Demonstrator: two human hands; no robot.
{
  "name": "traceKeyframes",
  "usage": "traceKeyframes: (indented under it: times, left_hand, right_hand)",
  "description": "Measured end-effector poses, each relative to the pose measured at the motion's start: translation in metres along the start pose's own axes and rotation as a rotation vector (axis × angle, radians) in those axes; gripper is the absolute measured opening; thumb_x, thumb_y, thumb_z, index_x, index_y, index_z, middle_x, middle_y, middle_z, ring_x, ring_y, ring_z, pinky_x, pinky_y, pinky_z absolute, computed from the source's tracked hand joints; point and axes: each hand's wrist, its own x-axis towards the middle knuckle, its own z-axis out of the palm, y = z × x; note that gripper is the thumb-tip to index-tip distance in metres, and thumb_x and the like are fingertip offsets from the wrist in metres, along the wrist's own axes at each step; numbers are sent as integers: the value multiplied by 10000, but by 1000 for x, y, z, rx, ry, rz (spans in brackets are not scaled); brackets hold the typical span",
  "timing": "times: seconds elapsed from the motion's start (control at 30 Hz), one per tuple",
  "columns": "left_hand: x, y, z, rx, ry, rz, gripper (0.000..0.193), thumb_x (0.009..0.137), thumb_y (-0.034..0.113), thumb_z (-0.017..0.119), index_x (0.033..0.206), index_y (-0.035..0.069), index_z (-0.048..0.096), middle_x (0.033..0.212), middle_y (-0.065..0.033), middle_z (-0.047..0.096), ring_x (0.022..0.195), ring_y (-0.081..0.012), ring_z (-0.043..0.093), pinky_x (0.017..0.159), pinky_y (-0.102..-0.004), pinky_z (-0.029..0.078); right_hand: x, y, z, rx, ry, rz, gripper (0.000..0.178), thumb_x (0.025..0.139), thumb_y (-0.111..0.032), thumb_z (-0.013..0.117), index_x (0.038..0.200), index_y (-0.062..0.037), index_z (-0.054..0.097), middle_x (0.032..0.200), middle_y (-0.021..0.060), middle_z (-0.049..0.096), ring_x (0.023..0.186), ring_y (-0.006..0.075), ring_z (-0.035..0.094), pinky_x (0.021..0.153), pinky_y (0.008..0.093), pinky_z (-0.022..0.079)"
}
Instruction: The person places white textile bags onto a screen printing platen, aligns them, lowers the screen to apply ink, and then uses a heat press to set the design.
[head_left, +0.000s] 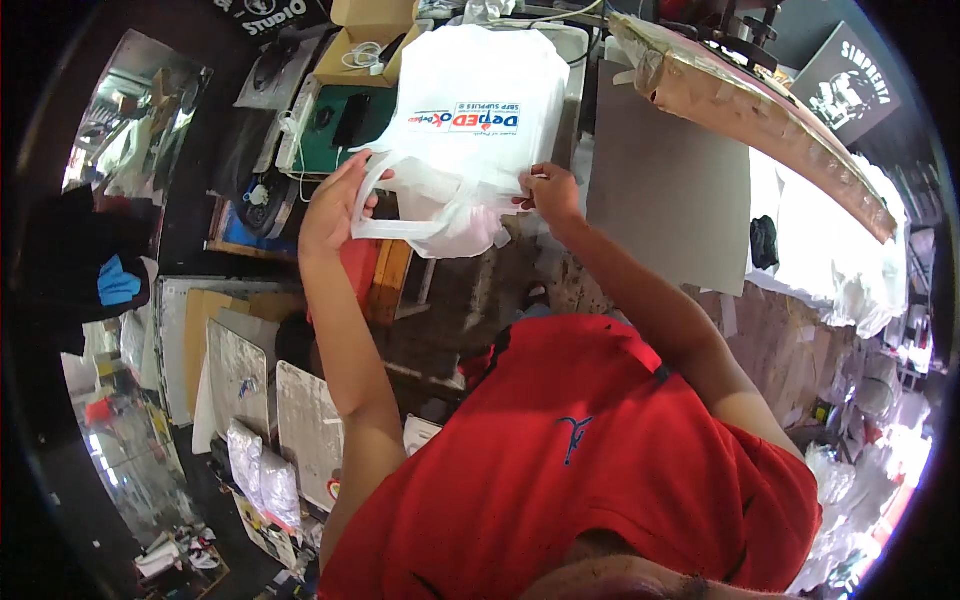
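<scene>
A white bag (480,80) with a red and blue print lies stretched out in front of me. The print appears upside down from my side, and the bag's mouth and strap handles face me. At the bag's left, the fingers of my left hand (338,208) curl through and round a white handle loop (385,229). My right hand (553,194) is closed in a pinch at the bag's right edge, near its mouth. Whatever lies between those right fingertips is partly hidden. Thin white material hangs below the mouth, between both hands.
Left of the bag are an opened cardboard box (345,52) with a white cable and a green surface (338,115) holding a dark phone-like object. A large grey board (668,180) stands at the right, beside a long cardboard piece (770,115). White stacked material (820,240) lies farther right.
</scene>
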Motion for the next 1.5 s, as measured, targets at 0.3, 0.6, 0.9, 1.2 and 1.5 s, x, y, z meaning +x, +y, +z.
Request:
traceKeyframes:
  times: [0.3, 0.6, 0.9, 1.2, 1.5]
  left_hand:
    - [-12, -33, -57, 152, 44, -153, 513, 978, 347, 682, 1360, 36, 540, 982, -113, 721, 609, -106, 591, 533, -254, 465]
    - [40, -61, -36, 901, 323, 420, 840, 781, 455, 850, 1454, 79, 519, 1474, -266, 480, 1326, -388, 504, 1086, -448, 420]
    - [73, -121, -20, 1248, 433, 364, 880, 645, 523, 901, 1397, 182, 598, 1537, -293, 318, 1431, -452, 304, 1172, -532, 287]
    - [85, -126, -11, 1112, 443, 425, 1016, 509, 519, 975, 1337, 139, 527, 1448, -245, 355, 1315, -442, 382, 1080, -536, 389]
    - [176, -42, -60, 753, 367, 284, 863, 807, 615, 776, 1277, -86, 594, 1327, -252, 600, 1184, -340, 591, 1007, -428, 454]
  right_hand:
    - [-35, -3, 9, -201, 68, 6, 244, 911, -104, 666, 1079, 72, 640, 818, 158, 722, 575, 204, 713, 489, 308, 537]
    - [-19, -3, 18, -143, 25, 46, 216, 919, -113, 648, 1046, 57, 613, 743, 145, 693, 557, 177, 689, 473, 297, 525]
    - [-59, -6, 17, -920, 41, -438, 766, 869, -459, 749, 1457, -90, 424, 1269, 326, 566, 1150, 511, 607, 972, 548, 516]
    - [-1, 14, 7, -917, -78, -463, 577, 906, -303, 735, 1373, -53, 508, 1382, 321, 489, 1215, 488, 571, 1031, 500, 486]
    - [107, 34, -51, -745, -36, -468, 747, 906, -528, 629, 1384, 30, 488, 1414, 338, 488, 1305, 468, 505, 1070, 477, 445]
